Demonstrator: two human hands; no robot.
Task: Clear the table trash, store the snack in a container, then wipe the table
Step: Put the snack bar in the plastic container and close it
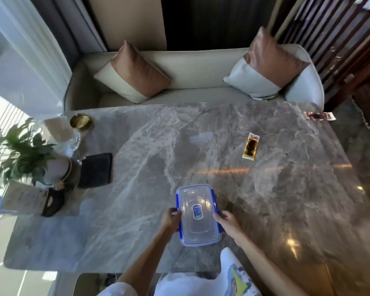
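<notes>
Both-sided, left hand (173, 218) and right hand (228, 223) curl fingers around the lidded container (198, 214) on the table (137, 210).

A clear container (198, 214) with blue side latches, lid on, sits near the front edge of the surface (137, 210), its long side running away. A yellow-edged snack packet (250, 147) with dark contents lies flat far right. A red-and-white packet (319, 116) lies at the far right corner. A folded dark cloth (96, 170) lies left.
</notes>
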